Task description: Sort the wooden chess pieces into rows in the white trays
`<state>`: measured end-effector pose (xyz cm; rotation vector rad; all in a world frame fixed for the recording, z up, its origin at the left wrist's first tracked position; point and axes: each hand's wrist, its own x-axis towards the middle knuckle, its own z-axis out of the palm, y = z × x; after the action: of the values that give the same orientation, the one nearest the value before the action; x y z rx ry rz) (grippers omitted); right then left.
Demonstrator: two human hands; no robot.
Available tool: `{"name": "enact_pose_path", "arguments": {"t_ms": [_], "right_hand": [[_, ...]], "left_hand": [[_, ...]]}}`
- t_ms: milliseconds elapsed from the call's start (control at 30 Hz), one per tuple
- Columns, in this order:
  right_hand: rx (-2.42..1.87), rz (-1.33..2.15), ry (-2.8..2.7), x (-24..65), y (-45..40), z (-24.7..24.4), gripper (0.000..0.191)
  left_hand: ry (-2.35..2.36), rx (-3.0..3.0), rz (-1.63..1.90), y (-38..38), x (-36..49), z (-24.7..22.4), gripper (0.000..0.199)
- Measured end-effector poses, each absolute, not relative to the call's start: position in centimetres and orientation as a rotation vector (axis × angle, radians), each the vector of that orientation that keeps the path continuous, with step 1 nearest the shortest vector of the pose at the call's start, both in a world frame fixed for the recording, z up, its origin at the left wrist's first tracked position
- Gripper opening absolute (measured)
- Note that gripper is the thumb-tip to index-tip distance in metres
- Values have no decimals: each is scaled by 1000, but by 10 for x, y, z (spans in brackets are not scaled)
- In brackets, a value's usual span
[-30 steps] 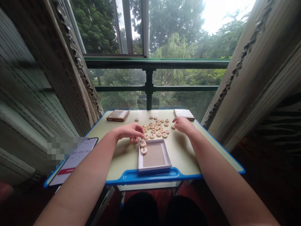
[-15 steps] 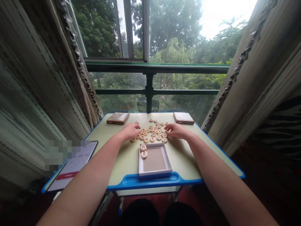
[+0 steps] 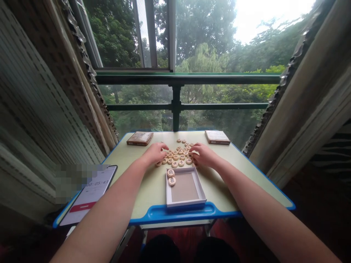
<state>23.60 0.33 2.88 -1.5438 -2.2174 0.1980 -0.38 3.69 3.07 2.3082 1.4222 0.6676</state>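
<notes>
Round wooden Chinese chess pieces (image 3: 175,157) with dark characters lie in a loose cluster on the pale table (image 3: 148,204). My left hand (image 3: 155,153) rests at the cluster's left edge, fingers curved and apart, with some pieces partly hidden by it. At the right edge, the bent, parted fingers of my right hand (image 3: 203,155) reach over the nearest pieces. I see nothing gripped in either hand. Nearer to me stands a shallow white box (image 3: 201,186) with two chess pieces (image 3: 171,177) in its back left corner.
Two flat brown boxes (image 3: 139,138) lie near the table's far corners. A phone (image 3: 91,197) with a running timer lies at the left front. The blue table rim (image 3: 181,210) has a groove in front. Beyond are a green railing (image 3: 189,78) and curtains (image 3: 44,91) on both sides.
My right hand has moved left, further over the right side of the cluster. My left hand stays close to the left edge. The whole view has shifted slightly.
</notes>
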Motion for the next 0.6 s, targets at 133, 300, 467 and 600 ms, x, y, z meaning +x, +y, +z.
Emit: {"name": "enact_pose_path", "arguments": {"t_ms": [133, 300, 467, 600], "right_hand": [[-1318, 127, -2336, 223, -1, 26, 24], [-1225, 145, -2430, 217, -2, 26, 19], [-1270, 161, -2422, 218, -3, 28, 18], [-1304, 164, -2393, 218, -1, 27, 18]], "left_hand": [[1382, 2401, 707, 33, -3, 38, 21], [1432, 2431, 637, 34, -4, 36, 21], [1354, 2481, 534, 32, 2, 30, 24], [1359, 2523, 553, 32, 5, 27, 25]]}}
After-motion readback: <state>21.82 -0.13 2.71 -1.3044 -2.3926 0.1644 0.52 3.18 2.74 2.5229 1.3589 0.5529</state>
